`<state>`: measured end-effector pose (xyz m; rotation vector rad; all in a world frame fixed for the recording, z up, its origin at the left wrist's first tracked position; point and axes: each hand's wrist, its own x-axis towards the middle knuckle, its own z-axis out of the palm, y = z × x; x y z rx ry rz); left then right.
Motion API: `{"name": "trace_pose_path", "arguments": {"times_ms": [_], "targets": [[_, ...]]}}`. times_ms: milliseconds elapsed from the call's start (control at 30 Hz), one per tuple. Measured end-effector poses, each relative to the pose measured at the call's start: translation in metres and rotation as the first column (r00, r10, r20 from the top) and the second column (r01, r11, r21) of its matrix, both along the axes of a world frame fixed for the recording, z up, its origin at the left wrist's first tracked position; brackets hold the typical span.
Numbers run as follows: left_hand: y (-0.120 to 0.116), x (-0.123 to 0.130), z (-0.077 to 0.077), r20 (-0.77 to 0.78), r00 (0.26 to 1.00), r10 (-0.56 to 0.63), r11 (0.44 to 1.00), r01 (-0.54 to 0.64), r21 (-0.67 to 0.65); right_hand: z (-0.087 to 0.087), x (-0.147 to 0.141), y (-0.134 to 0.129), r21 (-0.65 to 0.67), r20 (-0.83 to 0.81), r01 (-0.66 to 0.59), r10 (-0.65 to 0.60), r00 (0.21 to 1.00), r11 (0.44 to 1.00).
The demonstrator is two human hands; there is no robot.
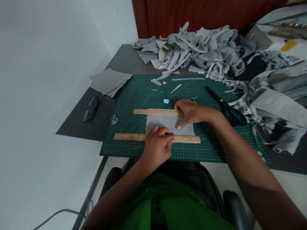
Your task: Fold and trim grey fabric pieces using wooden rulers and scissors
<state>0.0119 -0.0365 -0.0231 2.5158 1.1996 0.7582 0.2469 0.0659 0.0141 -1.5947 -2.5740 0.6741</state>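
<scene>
A rectangle of grey knit fabric (pixel 163 123) lies flat on a green cutting mat (pixel 129 147). One wooden ruler (pixel 153 112) runs along its far edge, and a second wooden ruler (pixel 130 137) along its near edge. My left hand (pixel 157 143) is closed over the near ruler, fingers bent and pressed onto it. Over the right part of the far ruler lies my right hand (pixel 192 111), thumb and fingers spread. Its thumb touches the fabric, while its fingertips reach beyond the ruler. The palm covers the far ruler's right end.
Black scissors (pixel 224 105) lie right of my right hand. Grey fabric scraps (pixel 192 48) are heaped at the back and down the right side. Cut fabric pieces (pixel 110 81) and glasses (pixel 91 108) lie left. A light-blue chip (pixel 166 101) sits behind the far ruler.
</scene>
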Motion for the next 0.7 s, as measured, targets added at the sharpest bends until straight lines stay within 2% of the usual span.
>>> {"name": "trace_pose_path", "arguments": {"times_ms": [700], "targets": [[-0.006, 0.0, 0.004, -0.105, 0.994, 0.005, 0.999, -0.009, -0.037, -0.011, 0.003, 0.002, 0.004, -0.008, 0.013, -0.013, 1.0, 1.0]]}}
